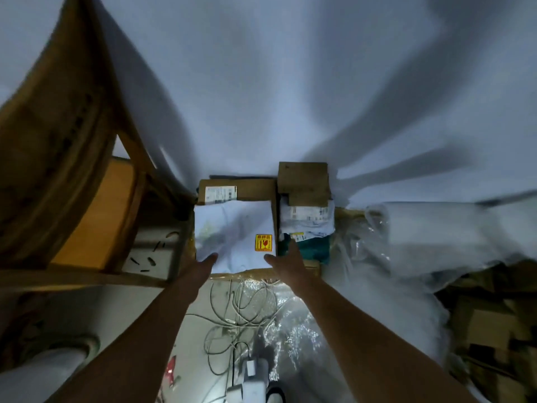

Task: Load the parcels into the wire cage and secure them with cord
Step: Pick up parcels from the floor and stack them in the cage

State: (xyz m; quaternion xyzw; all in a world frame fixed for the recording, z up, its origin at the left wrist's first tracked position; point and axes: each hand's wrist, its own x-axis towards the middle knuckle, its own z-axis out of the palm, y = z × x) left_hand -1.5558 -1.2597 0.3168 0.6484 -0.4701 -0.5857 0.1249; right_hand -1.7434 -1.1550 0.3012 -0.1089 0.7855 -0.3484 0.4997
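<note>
A white flat parcel (235, 234) with a yellow-red fragile sticker lies on top of a brown cardboard box (252, 189) against the wall. My left hand (200, 267) reaches to its near left edge with fingers apart. My right hand (286, 261) reaches to its near right edge, fingers spread, holding nothing. Right of it are stacked a brown box (303, 177), a white bagged parcel (305, 218) and a teal parcel (312, 248). A tangle of pale cord (241, 309) lies on the floor between my forearms. No wire cage is visible.
A wooden chair (72, 158) stands at the left. Crumpled clear plastic wrap (401, 257) and flattened cardboard (491, 330) fill the right side. A white plug adapter (250, 370) sits on the floor near me. A white wall rises behind the parcels.
</note>
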